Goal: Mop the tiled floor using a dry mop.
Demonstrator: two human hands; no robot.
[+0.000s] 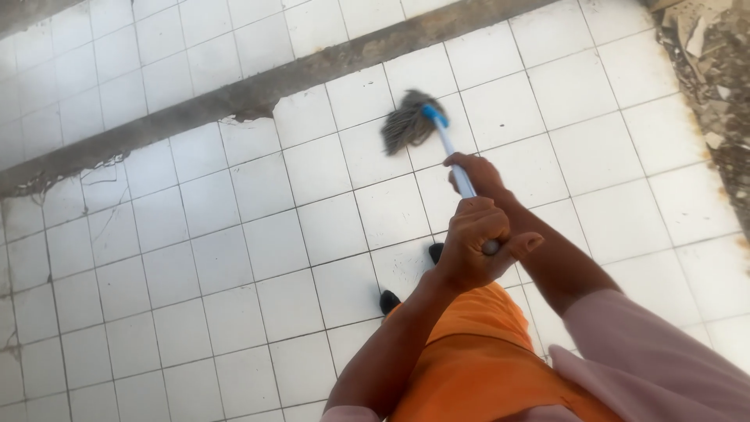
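Note:
A mop with a grey string head (408, 123) and a pale handle (452, 151) with a blue collar rests on the white tiled floor (234, 258). My left hand (476, 241) is closed around the near end of the handle. My right hand (476, 173) grips the handle further down, closer to the mop head. Both arms reach forward from pink sleeves. Orange trousers and two black shoe tips (389, 301) show below my hands.
A grey concrete strip (258, 92) crosses the floor diagonally beyond the mop head, with more white tiles behind it. Broken rubble and debris (715, 70) lie along the upper right edge. The tiles carry dark specks and cracked grout.

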